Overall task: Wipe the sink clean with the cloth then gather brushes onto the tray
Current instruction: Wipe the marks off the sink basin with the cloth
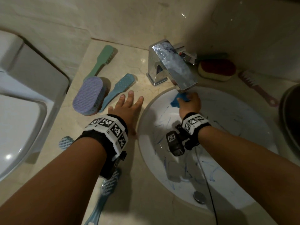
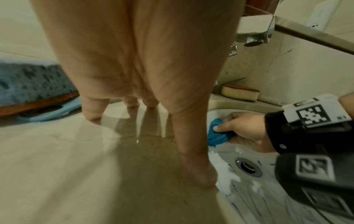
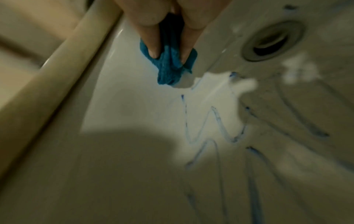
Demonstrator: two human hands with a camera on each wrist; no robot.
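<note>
The white sink (image 1: 243,140) carries blue scribble marks (image 3: 214,121) across its basin. My right hand (image 1: 190,101) grips a bunched blue cloth (image 1: 176,100) and holds it against the sink's back wall, just under the faucet spout. In the right wrist view two fingertips (image 3: 153,50) pinch the cloth (image 3: 170,66) onto the porcelain. My left hand (image 1: 128,104) lies flat with fingers spread on the counter, left of the sink. A green brush (image 1: 102,60), a teal brush (image 1: 120,90) and a purple scrubber (image 1: 88,95) lie beyond it. A pink brush (image 1: 258,88) lies at the right.
A chrome faucet (image 1: 172,65) overhangs the basin. A red and yellow sponge (image 1: 216,70) sits behind it. Two pale blue brushes (image 1: 105,189) lie partly under my left forearm. A toilet (image 1: 21,111) stands at the left, a dark round vessel (image 1: 290,114) at the right edge.
</note>
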